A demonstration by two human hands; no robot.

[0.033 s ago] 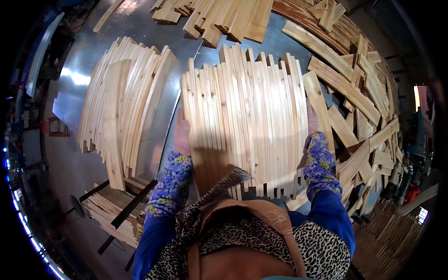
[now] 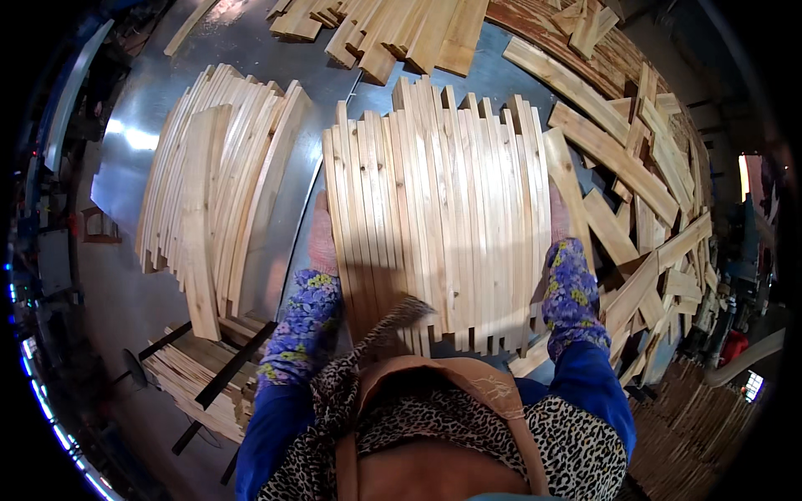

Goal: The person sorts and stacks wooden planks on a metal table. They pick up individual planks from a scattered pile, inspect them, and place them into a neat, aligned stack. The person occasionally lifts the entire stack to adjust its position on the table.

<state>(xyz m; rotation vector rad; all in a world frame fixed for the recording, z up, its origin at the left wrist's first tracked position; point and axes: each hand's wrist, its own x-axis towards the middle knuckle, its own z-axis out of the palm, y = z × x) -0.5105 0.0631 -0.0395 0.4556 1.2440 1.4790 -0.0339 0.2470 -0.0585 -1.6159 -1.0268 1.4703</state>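
Seen from the head camera, a shiny metal table [image 2: 150, 167] is carrying a fanned slat stack [image 2: 219, 184] at left and loose offcuts [image 2: 622, 167] at right. Gloved left hand [image 2: 322, 238] and right hand [image 2: 558, 219] are pressing flat against the sides of the centre slat row [image 2: 439, 217], squaring it; ends look mostly aligned, loose pieces remain.

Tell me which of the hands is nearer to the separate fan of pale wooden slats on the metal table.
Left. The left hand presses the left edge of the central slat bundle, beside the separate fan of pale wooden slats. The right hand is on the bundle's far edge.
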